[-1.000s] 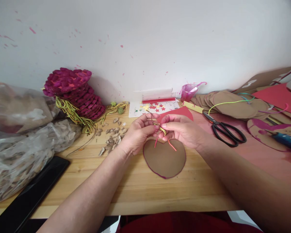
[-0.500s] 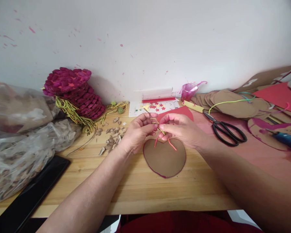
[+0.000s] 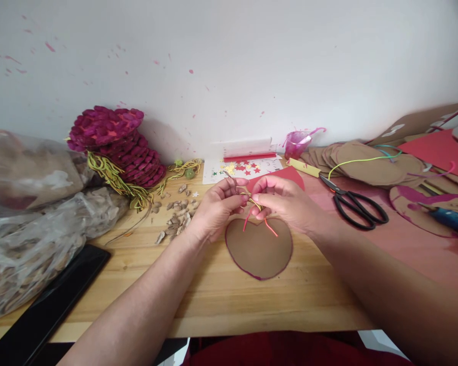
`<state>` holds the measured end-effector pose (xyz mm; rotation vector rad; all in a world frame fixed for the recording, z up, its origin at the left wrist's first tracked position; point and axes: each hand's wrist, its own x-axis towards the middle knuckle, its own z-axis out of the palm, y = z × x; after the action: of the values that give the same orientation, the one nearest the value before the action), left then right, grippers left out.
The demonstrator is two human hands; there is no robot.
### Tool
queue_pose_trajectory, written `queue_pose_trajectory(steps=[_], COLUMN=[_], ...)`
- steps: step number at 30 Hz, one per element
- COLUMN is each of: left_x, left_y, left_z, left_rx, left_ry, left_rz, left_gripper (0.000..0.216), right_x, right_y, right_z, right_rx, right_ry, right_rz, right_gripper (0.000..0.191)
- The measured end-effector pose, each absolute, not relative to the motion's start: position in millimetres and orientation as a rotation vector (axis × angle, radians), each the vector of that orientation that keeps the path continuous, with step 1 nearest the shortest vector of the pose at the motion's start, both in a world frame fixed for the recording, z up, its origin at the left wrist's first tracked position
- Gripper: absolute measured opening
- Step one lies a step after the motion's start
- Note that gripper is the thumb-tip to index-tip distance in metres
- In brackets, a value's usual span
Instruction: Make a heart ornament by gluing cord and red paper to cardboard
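Note:
Both hands meet just above the top of a brown cardboard heart (image 3: 258, 249) with a dark purple edge. My left hand (image 3: 222, 206) is closed, its thumb and fingers pinching a greenish-yellow cord (image 3: 256, 204); a thin dark end sticks up above it. Close against it, my right hand (image 3: 280, 201) is also closed in a pinch on the same cord. Two loose ends, one red and one orange (image 3: 272, 227), hang down over the heart. The knot or crossing between the fingertips is partly hidden.
Black-handled scissors (image 3: 361, 208) and a blue glue gun (image 3: 448, 219) lie at right, near stacked cardboard pieces (image 3: 366, 162). Shells (image 3: 177, 221) are scattered left of my hands. A purple shell stack (image 3: 118, 145) and plastic bags (image 3: 41, 244) stand farther left. A pink-stained cup (image 3: 296, 145) sits behind.
The fingertips have shifted very slightly, and a bit more of the yellow cord shows between them. Everything else stays in place.

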<state>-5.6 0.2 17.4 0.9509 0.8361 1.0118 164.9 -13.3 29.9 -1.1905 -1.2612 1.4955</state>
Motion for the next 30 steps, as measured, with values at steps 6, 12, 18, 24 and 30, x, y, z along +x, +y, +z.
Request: queue_pose_trajectory(steps=[6,12,18,24,30], left_x=[-6.2,-7.9,-8.4,-7.9,-9.1], left_y=[-1.2,0.5,1.2,1.1,1.4], left_z=[18.9,16.5,16.3,15.5,14.8], left_rx=[0.926,0.938,0.928,0.935,0.915], left_ry=[0.808,0.795,0.788,0.772,0.755], left_rz=[0.987,0.966,0.961,0.935,0.922], left_gripper=[0.038,0.037,0.036,0.034,0.036], right_x=[166.4,165.7,166.3,167.9,167.8], right_y=[-12.0,-12.0,-12.3,-11.1,-10.6], right_z=[27.8,30.6,26.5,28.4,28.0], right_rx=[-1.164,-1.138,-1.162,-1.145,-1.105], right_ry=[-1.232,-1.175,-1.249,-1.187,-1.137], right_rz=[1.546,1.610,1.605,1.602,1.628], right_gripper=[0.016,0.017,0.017,0.015,0.012])
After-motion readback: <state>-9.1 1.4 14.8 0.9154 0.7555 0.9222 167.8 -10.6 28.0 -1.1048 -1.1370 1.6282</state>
